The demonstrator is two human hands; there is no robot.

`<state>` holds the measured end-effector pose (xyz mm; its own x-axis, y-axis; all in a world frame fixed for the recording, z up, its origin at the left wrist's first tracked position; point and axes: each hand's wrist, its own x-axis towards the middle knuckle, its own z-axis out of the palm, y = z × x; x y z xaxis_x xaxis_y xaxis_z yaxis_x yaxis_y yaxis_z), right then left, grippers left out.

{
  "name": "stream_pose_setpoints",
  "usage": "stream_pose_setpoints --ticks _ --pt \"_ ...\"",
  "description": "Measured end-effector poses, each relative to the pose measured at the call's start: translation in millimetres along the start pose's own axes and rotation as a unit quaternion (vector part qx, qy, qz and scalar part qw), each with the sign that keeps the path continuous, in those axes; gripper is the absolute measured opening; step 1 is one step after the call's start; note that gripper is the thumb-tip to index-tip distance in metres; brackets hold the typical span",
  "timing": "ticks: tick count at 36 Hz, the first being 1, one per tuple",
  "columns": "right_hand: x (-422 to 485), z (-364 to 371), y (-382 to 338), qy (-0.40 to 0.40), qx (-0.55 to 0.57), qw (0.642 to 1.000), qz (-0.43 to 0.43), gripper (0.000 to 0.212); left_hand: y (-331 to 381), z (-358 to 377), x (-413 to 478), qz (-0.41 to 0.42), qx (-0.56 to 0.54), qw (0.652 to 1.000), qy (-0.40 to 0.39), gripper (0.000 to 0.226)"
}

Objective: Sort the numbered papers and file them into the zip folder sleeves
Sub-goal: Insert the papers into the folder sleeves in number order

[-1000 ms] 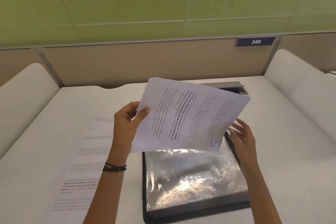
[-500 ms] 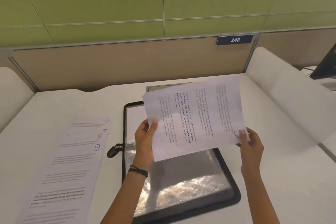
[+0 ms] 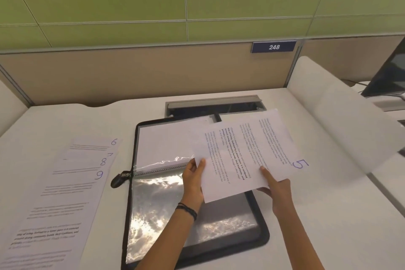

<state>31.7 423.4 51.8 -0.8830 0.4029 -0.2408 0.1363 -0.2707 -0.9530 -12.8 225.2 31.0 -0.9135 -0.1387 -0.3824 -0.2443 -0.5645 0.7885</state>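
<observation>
Far left I see a fanned stack of white printed papers (image 3: 72,182) lying flat on the white desk (image 3: 328,237). Handwritten 6, 7, 8, 9 run down its right edge, and its near end goes out of my view at the bottom left. A narrow strip of bare desk separates that edge from the black zip folder (image 3: 262,237). The black zipper pull (image 3: 119,178) sticks out of the folder's left edge into the strip, just beside the 9.

The folder lies open and flat mid-desk. Its far half holds a white page, its near half is a shiny clear plastic sleeve (image 3: 157,215), and its near left corner is cut off by the frame.

The left hand (image 3: 192,180), with black wristbands (image 3: 187,210) on the wrist, pinches the left near corner of the white printed sheet marked 5 (image 3: 245,155), thumb on top and fingers underneath. The sheet is tilted and covers the folder's right side. Its 5 corner hangs past the folder's right edge over the desk. I cannot tell if it touches the folder.

The right hand (image 3: 277,186) grips the sheet's near edge, one finger on top and the rest curled below.

Behind the folder a grey hatch (image 3: 213,105) is set in the desk, touching or just beside the folder's far edge. A blue sign (image 3: 274,47) reading 248 is on the back panel.

Right of the folder there is a wide stretch of bare desk up to the white side partition (image 3: 339,116). A dark monitor (image 3: 390,72) stands beyond it.
</observation>
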Motion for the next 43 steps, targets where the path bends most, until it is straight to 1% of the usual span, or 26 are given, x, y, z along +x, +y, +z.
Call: stream_pose_setpoints --ticks 1,2,4,7,11,13,15,17,18,20,21,23,25,26,28,30,35,38,40,43 --pt "1 -2 1 0.007 -0.006 1.000 0.009 0.060 -5 1 0 -0.002 0.013 1.000 -0.003 0.023" --pt "3 -5 3 0.017 -0.015 1.000 0.016 0.050 -11 2 0 -0.005 0.032 0.999 -0.008 0.024" --pt "7 -11 6 0.035 -0.035 0.999 0.021 0.041 -19 3 -3 -0.012 0.081 0.996 -0.029 0.026" --pt "11 -21 10 0.058 -0.052 0.997 0.022 0.045 -31 4 -8 0.007 0.173 0.982 -0.078 0.027" --pt "16 -37 15 0.094 -0.053 0.994 0.009 0.048 -50 0 -15 0.064 0.309 0.941 -0.120 0.016" --pt "17 -44 16 0.117 -0.047 0.992 -0.002 0.049 -60 -4 -15 0.124 0.385 0.903 -0.147 0.017" --pt "19 -50 17 0.146 -0.044 0.988 -0.012 0.050 -71 -11 -12 0.196 0.483 0.838 -0.163 0.021" --pt "21 -53 18 0.181 -0.037 0.983 -0.013 0.053 -80 -14 -9 0.231 0.565 0.773 -0.171 0.030" --pt "22 -54 17 0.199 -0.031 0.979 -0.014 0.053 -84 -14 -8 0.234 0.599 0.746 -0.172 0.038" --pt "22 -57 16 0.225 -0.022 0.974 -0.025 0.053 -90 -14 -7 0.236 0.654 0.699 -0.170 0.067" --pt "22 -58 16 0.235 -0.019 0.971 -0.029 0.053 -92 -13 -8 0.238 0.673 0.680 -0.170 0.082" --pt "23 -59 16 0.251 -0.016 0.967 -0.029 0.052 -97 -13 -6 0.238 0.698 0.653 -0.171 0.096" --pt "24 -59 16 0.260 -0.013 0.965 -0.031 0.052 -102 -15 -5 0.242 0.723 0.625 -0.167 0.098" --pt "24 -59 15 0.263 -0.012 0.964 -0.035 0.052 -104 -16 -3 0.249 0.740 0.603 -0.166 0.095" --pt "25 -59 14 0.268 -0.011 0.962 -0.041 0.052 -109 -19 2 0.225 0.774 0.569 -0.166 0.082" --pt "26 -59 13 0.276 -0.005 0.960 -0.045 0.052 -113 -22 6 0.229 0.786 0.557 -0.142 0.073" --pt "27 -55 12 0.284 -0.008 0.957 -0.053 0.053 -111 -24 5 0.246 0.770 0.574 -0.131 0.059" --pt "28 -53 13 0.288 -0.008 0.956 -0.050 0.052 -111 -24 3 0.241 0.758 0.589 -0.139 0.055" --pt "27 -52 14 0.287 -0.012 0.956 -0.051 0.052 -113 -24 3 0.253 0.747 0.599 -0.141 0.053" --pt "26 -48 17 0.280 -0.029 0.958 -0.054 0.051 -113 -22 4 0.248 0.741 0.607 -0.144 0.051"
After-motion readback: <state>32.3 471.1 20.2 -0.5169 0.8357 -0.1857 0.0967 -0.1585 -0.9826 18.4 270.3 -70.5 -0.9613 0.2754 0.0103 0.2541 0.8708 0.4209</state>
